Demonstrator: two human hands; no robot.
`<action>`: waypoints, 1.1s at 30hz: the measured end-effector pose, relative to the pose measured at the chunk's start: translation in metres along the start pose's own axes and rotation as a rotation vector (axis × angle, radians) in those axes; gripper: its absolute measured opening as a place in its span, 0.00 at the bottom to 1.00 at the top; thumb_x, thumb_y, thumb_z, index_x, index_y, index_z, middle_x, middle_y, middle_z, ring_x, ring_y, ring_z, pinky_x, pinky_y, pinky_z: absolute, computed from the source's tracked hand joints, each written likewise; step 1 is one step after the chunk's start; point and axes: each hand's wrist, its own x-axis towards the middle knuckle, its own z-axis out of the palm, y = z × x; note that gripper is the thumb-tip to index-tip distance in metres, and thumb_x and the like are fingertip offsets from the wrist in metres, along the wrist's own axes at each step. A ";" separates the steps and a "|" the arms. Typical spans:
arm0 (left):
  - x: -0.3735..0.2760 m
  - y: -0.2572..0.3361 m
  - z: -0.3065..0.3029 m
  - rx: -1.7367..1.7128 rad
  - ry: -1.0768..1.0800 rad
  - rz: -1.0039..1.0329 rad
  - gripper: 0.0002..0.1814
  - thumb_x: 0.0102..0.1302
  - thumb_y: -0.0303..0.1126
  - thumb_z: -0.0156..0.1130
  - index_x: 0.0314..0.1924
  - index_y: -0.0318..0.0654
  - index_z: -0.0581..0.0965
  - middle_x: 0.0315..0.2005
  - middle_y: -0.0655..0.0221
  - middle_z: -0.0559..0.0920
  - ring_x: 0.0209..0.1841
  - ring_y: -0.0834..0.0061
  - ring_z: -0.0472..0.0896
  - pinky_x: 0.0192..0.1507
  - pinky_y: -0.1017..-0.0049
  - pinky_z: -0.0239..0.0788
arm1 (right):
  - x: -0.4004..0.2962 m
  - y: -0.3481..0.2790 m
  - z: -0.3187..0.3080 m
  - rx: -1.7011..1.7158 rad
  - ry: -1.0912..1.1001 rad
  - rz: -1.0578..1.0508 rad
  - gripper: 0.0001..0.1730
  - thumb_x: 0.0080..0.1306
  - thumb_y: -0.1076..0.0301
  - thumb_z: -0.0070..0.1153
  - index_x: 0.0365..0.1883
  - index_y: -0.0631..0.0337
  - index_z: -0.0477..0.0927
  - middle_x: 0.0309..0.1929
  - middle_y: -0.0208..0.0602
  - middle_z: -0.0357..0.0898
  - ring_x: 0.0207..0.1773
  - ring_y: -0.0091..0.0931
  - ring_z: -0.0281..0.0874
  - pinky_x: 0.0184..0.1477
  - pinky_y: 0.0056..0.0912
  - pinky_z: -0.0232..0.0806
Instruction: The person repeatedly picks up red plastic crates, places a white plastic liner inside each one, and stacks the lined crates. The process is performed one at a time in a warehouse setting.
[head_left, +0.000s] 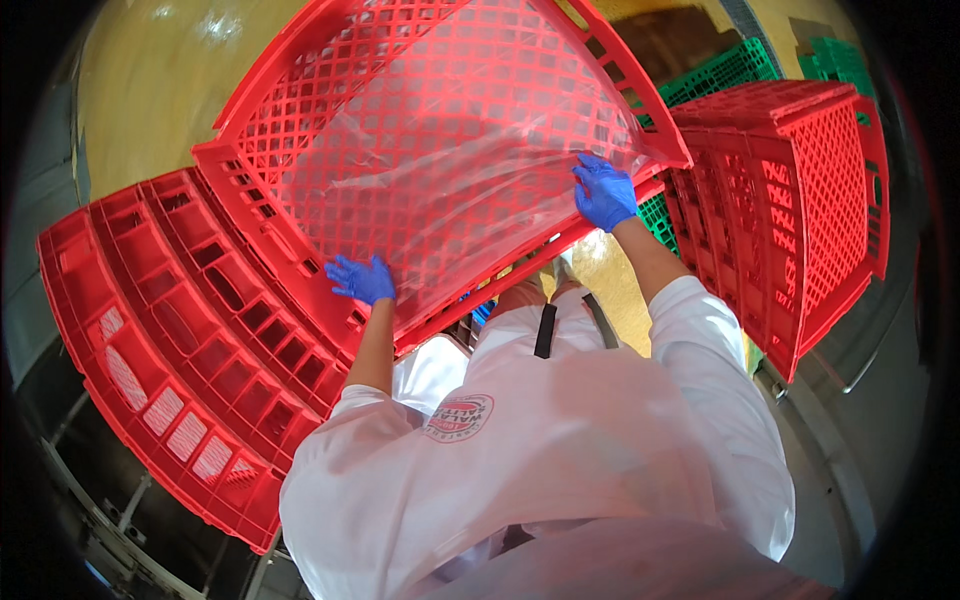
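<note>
In front of me lies a red plastic crate (270, 244) with a grid floor, tilted in the view. A clear plastic sheet (450, 187) covers much of its floor, with creases running across it towards the right. My left hand (363, 280), in a blue glove, rests at the crate's near left corner by the sheet's edge, fingers spread and holding nothing. Also gloved in blue, my right hand (606, 193) lies over the sheet beside the near right side, its fingers slightly bent. No grip on the film is visible there.
Stacked red crates (172, 315) stand close on my left. More red crates (780, 225) are stacked on the right, with green crates (720, 71) behind them. Yellow floor (150, 97) shows beyond, and a metal frame (112, 540) runs along the lower left.
</note>
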 end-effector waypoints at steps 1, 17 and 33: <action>0.004 0.012 0.002 -0.036 0.143 0.166 0.46 0.61 0.51 0.57 0.71 0.37 0.49 0.72 0.52 0.43 0.73 0.52 0.39 0.69 0.47 0.26 | 0.001 -0.003 -0.003 -0.015 -0.002 0.010 0.16 0.56 0.62 0.49 0.42 0.56 0.78 0.54 0.40 0.75 0.55 0.37 0.75 0.49 0.44 0.71; 0.039 0.453 -0.048 -0.248 -0.261 0.976 0.49 0.58 0.70 0.46 0.73 0.60 0.42 0.72 0.52 0.34 0.73 0.49 0.30 0.64 0.35 0.20 | 0.001 0.007 0.008 0.096 -0.079 0.130 0.17 0.54 0.66 0.49 0.41 0.61 0.79 0.55 0.43 0.75 0.54 0.37 0.74 0.45 0.44 0.72; -0.050 0.254 -0.046 -0.674 0.015 0.829 0.40 0.64 0.57 0.53 0.71 0.51 0.55 0.71 0.46 0.39 0.72 0.44 0.34 0.66 0.39 0.26 | 0.001 0.005 -0.005 -0.072 -0.203 0.091 0.14 0.56 0.61 0.47 0.35 0.57 0.80 0.53 0.37 0.74 0.54 0.37 0.71 0.46 0.52 0.67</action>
